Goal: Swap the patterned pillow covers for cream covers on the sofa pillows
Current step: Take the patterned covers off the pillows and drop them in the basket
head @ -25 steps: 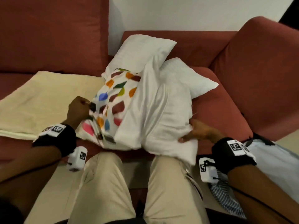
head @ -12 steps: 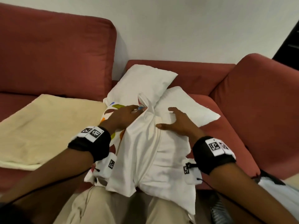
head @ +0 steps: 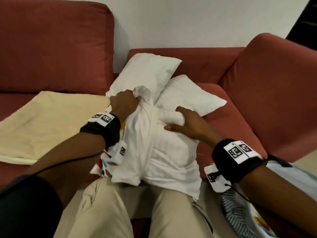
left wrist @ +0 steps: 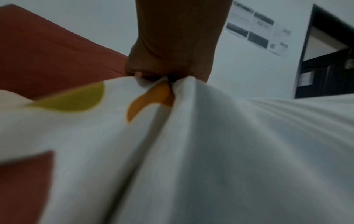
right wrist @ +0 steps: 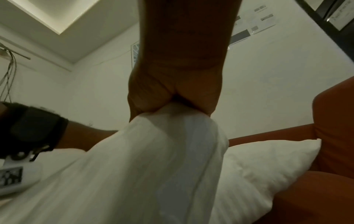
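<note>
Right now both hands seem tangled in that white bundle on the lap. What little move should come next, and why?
Probably the left hand should pull the patterned cover farther off toward the lap while the right hand holds the pillow insert back. The left hand grips bunched cover fabric, the right grips a roll of the white insert, and the cover clings only along the insert's left side.
</note>
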The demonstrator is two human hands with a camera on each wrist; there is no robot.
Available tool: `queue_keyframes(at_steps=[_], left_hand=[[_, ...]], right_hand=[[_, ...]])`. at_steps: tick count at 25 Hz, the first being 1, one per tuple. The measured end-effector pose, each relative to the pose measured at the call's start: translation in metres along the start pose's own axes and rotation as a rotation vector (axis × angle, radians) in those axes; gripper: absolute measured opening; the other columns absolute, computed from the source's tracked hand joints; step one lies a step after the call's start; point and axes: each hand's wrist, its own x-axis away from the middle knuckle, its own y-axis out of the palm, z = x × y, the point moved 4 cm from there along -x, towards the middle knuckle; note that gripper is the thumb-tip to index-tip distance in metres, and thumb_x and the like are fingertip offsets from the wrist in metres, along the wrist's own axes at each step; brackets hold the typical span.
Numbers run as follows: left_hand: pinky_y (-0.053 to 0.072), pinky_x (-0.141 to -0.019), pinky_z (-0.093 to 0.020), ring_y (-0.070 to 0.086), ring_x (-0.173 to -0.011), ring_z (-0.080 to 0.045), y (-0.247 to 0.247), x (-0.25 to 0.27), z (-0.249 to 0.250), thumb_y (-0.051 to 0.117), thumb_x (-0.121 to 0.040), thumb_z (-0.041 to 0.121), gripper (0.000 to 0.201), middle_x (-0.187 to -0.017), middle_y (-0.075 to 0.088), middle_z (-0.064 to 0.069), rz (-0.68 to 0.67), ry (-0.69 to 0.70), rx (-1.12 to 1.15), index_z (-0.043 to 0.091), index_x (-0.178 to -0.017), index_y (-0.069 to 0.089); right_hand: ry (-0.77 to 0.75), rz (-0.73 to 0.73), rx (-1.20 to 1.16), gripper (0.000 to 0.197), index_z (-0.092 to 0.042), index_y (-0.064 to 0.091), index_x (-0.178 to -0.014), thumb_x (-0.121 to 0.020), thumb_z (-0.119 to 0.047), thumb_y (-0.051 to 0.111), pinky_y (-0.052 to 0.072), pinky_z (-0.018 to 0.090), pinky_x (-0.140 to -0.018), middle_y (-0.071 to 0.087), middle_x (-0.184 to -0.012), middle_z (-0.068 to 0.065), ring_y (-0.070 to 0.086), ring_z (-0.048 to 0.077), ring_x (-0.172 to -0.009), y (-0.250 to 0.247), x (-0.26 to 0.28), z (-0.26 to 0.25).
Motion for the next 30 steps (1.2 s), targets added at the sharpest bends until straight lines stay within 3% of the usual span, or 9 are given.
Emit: queue_keyframes(at_steps=[5,11,13,15,17,20,24,27,30], left_hand=[[0.043,-0.094,-0.05,0.055,-0.112,-0.045,-0.01,0.002,-0.099,0.048,-0.096,0.038,0.042,-0.119,0.061,-0.024,0.034,-0.265,0.073,0.004,-0.117,0.059],[0.044,-0.089,-0.043,0.059,-0.108,-0.04,0.014,0.029,-0.097,0.053,-0.098,0.027,0.033,-0.116,0.065,-0.023,-0.057,-0.194,0.578,0.002,-0.118,0.062],[0.048,-0.086,-0.043,0.063,-0.099,-0.034,0.017,0.034,-0.089,0.06,-0.094,0.027,0.03,-0.106,0.068,-0.019,-0.148,-0.159,0.662,0.003,-0.112,0.064],[0.047,-0.074,-0.037,0.062,-0.088,-0.029,0.016,0.037,-0.09,0.067,-0.09,0.028,0.027,-0.093,0.067,-0.014,-0.256,-0.166,0.611,0.003,-0.101,0.065],[0.043,-0.067,-0.031,0.059,-0.083,-0.027,0.006,0.035,-0.094,0.067,-0.089,0.024,0.022,-0.086,0.064,-0.013,-0.226,-0.216,0.586,0.002,-0.092,0.065],[0.042,-0.065,-0.029,0.057,-0.084,-0.024,-0.02,0.032,-0.091,0.065,-0.091,0.023,0.021,-0.088,0.062,-0.012,-0.029,-0.3,0.819,0.002,-0.095,0.064],[0.047,-0.065,-0.025,0.061,-0.085,-0.022,-0.039,0.029,-0.062,0.064,-0.092,0.022,0.011,-0.083,0.064,-0.002,0.042,-0.281,1.071,0.012,-0.087,0.064],[0.053,-0.079,-0.03,0.066,-0.089,-0.018,-0.045,0.026,-0.031,0.067,-0.09,0.022,0.02,-0.093,0.069,-0.002,0.023,-0.202,1.187,0.009,-0.106,0.066],[0.054,-0.08,-0.027,0.067,-0.089,-0.013,-0.052,0.023,0.008,0.068,-0.089,0.023,0.028,-0.099,0.07,-0.002,-0.026,-0.143,1.255,0.009,-0.113,0.066]], right_hand=[[0.034,0.045,-0.133,0.045,-0.023,0.061,-0.09,-0.068,-0.056,0.081,0.051,0.039,-0.075,0.068,-0.089,-0.004,0.065,0.015,-0.084,-0.055,0.034,0.032],[0.364,-0.024,0.058,0.129,-0.024,0.026,-0.141,-0.037,-0.067,0.089,0.043,0.042,-0.103,0.044,-0.127,-0.01,0.043,0.016,-0.121,-0.05,0.014,0.057],[0.291,-0.026,-0.033,0.127,-0.021,0.03,-0.146,-0.041,-0.06,0.09,0.043,0.039,-0.104,0.048,-0.125,-0.014,0.046,0.01,-0.119,-0.036,0.004,0.048],[0.134,0.158,-0.207,0.078,-0.021,0.062,-0.12,-0.051,-0.045,0.09,0.051,0.04,-0.094,0.068,-0.113,-0.01,0.064,0.008,-0.105,-0.04,-0.003,0.042],[0.035,0.444,-0.432,0.041,-0.019,0.07,-0.104,-0.067,-0.011,0.087,0.054,0.035,-0.084,0.073,-0.102,-0.002,0.069,0.006,-0.093,-0.06,-0.006,0.043],[0.127,0.841,-0.73,0.036,-0.007,0.068,-0.107,-0.075,0.004,0.078,0.053,0.023,-0.078,0.071,-0.099,0.0,0.069,0.002,-0.085,-0.087,0.0,0.066],[0.466,1.174,-0.896,0.07,-0.017,0.055,-0.133,-0.07,-0.031,0.082,0.048,0.043,-0.102,0.065,-0.124,0.005,0.064,0.017,-0.111,-0.072,-0.002,0.113],[0.735,0.862,-0.622,0.111,-0.03,0.0,-0.155,-0.078,-0.048,0.077,0.037,0.04,-0.11,0.034,-0.152,0.018,0.045,0.033,-0.132,-0.055,-0.017,0.115],[0.675,0.355,-0.267,0.107,-0.041,-0.009,-0.153,-0.08,-0.061,0.067,0.034,0.045,-0.109,0.008,-0.158,0.027,0.035,0.043,-0.137,-0.035,-0.039,0.104]])
